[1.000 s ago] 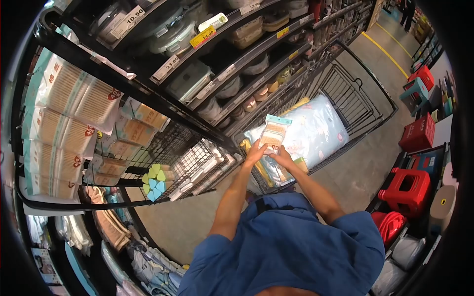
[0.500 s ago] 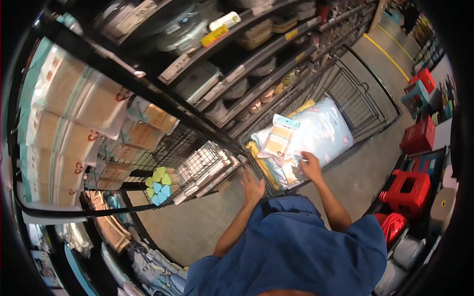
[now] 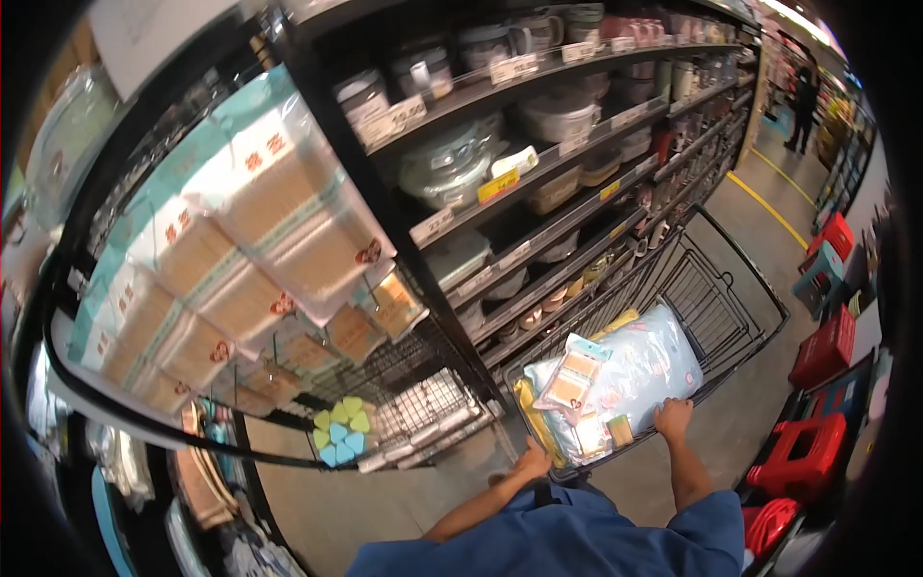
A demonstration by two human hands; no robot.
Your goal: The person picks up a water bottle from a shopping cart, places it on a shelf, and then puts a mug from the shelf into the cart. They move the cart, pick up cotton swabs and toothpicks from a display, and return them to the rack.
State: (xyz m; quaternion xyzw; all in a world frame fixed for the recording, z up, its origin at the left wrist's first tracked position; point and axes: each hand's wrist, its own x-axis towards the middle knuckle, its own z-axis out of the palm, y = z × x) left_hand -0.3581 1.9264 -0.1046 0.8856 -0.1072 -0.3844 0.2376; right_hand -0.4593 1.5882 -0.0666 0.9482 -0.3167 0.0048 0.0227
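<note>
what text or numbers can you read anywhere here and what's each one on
No text reads with certainty.
White price tags on the shelf edges: digits too blurred.
Yellow price tag: unreadable.
Red characters on the cotton swab packs: too distorted to read.
Packet in the shopping cart: print too small.

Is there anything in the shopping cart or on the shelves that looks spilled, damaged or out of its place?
Nothing stands out. The cotton swab pack lies flat on the pale blue pillow inside the cart. The left hand and right hand rest on the cart's near edge. The shelves look orderly.
</note>
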